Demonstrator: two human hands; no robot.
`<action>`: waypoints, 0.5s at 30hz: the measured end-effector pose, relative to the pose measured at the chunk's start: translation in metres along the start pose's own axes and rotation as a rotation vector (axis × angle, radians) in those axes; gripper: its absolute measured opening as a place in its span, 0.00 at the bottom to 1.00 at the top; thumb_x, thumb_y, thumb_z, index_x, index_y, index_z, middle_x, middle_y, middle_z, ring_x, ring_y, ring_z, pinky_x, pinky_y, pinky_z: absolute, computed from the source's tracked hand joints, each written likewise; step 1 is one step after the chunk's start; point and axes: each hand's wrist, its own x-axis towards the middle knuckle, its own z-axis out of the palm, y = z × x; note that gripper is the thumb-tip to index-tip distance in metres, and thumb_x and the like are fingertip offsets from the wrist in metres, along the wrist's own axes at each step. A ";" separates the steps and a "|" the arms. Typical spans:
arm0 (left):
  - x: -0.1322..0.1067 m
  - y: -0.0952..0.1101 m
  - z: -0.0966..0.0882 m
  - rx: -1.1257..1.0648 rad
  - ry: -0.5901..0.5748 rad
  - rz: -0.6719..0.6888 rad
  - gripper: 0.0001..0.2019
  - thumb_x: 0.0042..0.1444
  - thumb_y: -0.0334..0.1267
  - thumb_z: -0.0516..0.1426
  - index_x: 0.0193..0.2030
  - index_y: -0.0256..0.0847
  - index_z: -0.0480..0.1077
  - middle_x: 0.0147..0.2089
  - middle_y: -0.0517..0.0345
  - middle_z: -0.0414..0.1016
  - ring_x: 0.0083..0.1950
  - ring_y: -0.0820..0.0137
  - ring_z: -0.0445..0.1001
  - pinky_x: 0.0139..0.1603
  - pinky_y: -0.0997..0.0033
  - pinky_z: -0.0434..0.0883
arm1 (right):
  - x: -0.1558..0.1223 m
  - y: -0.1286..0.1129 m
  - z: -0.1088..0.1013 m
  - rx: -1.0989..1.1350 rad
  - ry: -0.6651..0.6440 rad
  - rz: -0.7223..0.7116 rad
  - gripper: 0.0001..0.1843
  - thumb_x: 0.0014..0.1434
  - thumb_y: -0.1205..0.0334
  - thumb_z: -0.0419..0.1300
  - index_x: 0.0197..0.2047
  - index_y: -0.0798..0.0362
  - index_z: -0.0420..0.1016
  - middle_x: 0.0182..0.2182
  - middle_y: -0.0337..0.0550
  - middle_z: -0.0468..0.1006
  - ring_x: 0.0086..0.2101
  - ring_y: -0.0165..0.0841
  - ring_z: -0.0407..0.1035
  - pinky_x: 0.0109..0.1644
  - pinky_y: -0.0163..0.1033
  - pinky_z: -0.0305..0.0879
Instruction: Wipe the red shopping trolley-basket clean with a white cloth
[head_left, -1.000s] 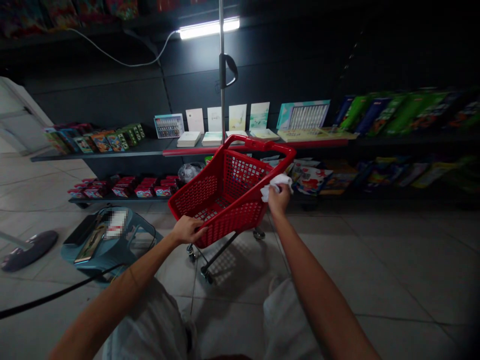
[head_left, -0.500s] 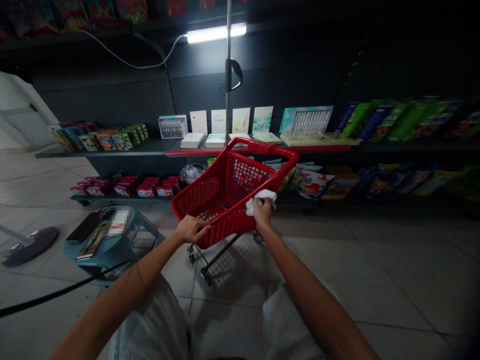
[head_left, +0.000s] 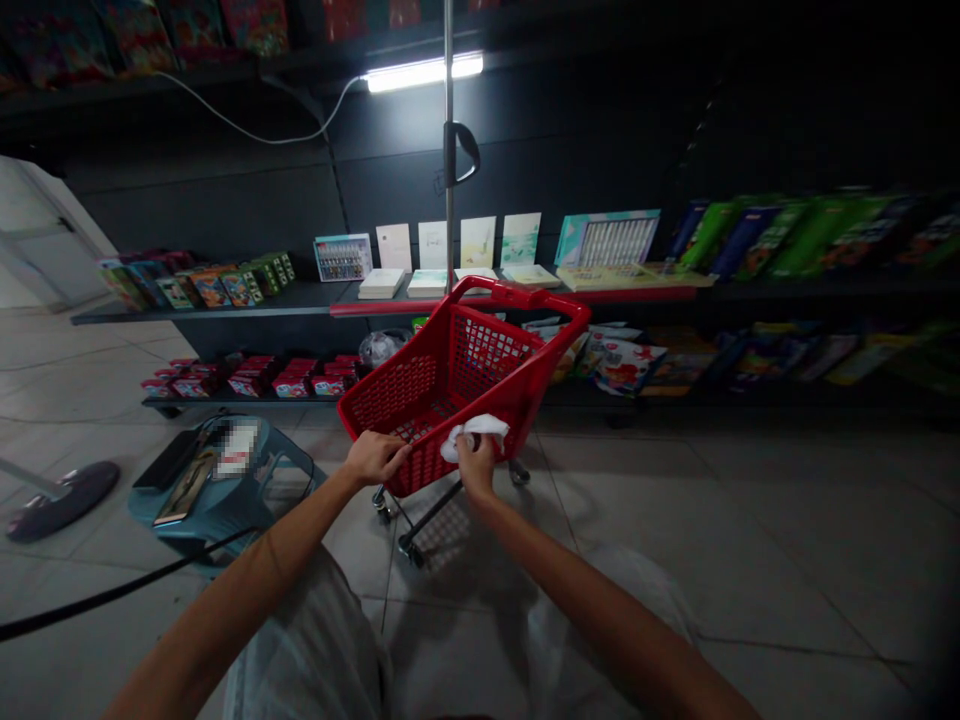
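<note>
In front of me a small red plastic shopping cart [head_left: 525, 390] stands on wheels, its basket tilted towards the lower left. My left hand [head_left: 375, 458] grips the near corner of the basket's rim, thumb outside and fingers over the edge. In my right hand [head_left: 478, 465] a crumpled white cloth [head_left: 491, 425] is held against the outer side wall of the basket, just below the rim. The fingertips of that hand are partly hidden by the cloth.
Behind the cart a dark shelf [head_left: 300, 297] bears books, boxes and bagged goods. A metal pole [head_left: 449, 100] rises behind the cart. At left stand a blue-grey stool [head_left: 277, 480] with things on it and a round stand base [head_left: 67, 500]. A black cable [head_left: 112, 592] crosses low left.
My right hand has slid with the cloth down and left along the cart's side, from near the handle end towards my left hand. The left hand keeps its hold on the rim.
</note>
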 end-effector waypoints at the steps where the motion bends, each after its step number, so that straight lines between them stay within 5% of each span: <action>1: 0.000 0.000 0.001 0.001 0.003 -0.003 0.25 0.75 0.46 0.42 0.29 0.42 0.68 0.30 0.55 0.77 0.31 0.71 0.73 0.33 0.70 0.60 | -0.007 0.001 0.004 0.011 -0.020 0.019 0.23 0.54 0.46 0.56 0.48 0.51 0.71 0.45 0.51 0.79 0.45 0.43 0.73 0.56 0.45 0.68; 11: 0.001 0.002 0.000 -0.025 -0.008 0.014 0.25 0.75 0.46 0.42 0.30 0.41 0.69 0.31 0.55 0.77 0.31 0.71 0.74 0.33 0.71 0.60 | -0.093 0.011 0.027 0.104 -0.340 0.050 0.29 0.50 0.50 0.66 0.54 0.50 0.70 0.50 0.49 0.79 0.51 0.43 0.74 0.62 0.48 0.68; 15: 0.001 0.002 -0.001 -0.052 -0.023 0.028 0.24 0.76 0.45 0.42 0.31 0.41 0.69 0.31 0.56 0.77 0.32 0.72 0.73 0.34 0.71 0.61 | -0.106 0.021 0.030 0.134 -0.447 0.081 0.33 0.47 0.54 0.68 0.57 0.49 0.70 0.54 0.48 0.79 0.54 0.44 0.74 0.63 0.50 0.68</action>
